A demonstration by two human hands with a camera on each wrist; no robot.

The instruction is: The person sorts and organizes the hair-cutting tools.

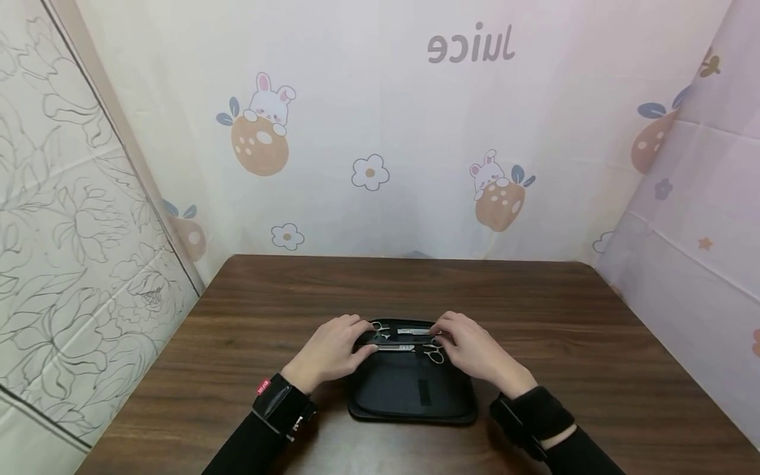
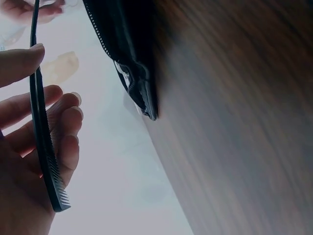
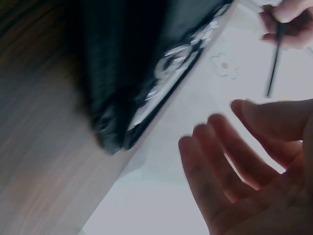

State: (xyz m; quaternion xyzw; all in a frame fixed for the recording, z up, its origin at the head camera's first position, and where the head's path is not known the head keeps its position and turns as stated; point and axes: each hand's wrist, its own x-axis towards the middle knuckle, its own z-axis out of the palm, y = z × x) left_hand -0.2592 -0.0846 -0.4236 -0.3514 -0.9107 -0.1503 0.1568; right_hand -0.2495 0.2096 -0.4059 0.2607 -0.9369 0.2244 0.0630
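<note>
Where the left fingers (image 2: 17,108) pinch, a comb (image 2: 41,132) lies crosswise.

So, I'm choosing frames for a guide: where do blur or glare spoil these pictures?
Head: mostly crisp, with a soft sheen on the brown wood-grain table; left wrist: the right hand at upper left is blurred, the thin black comb clearer; right wrist: bright glints line the rectangular black case, also blurred.
</note>
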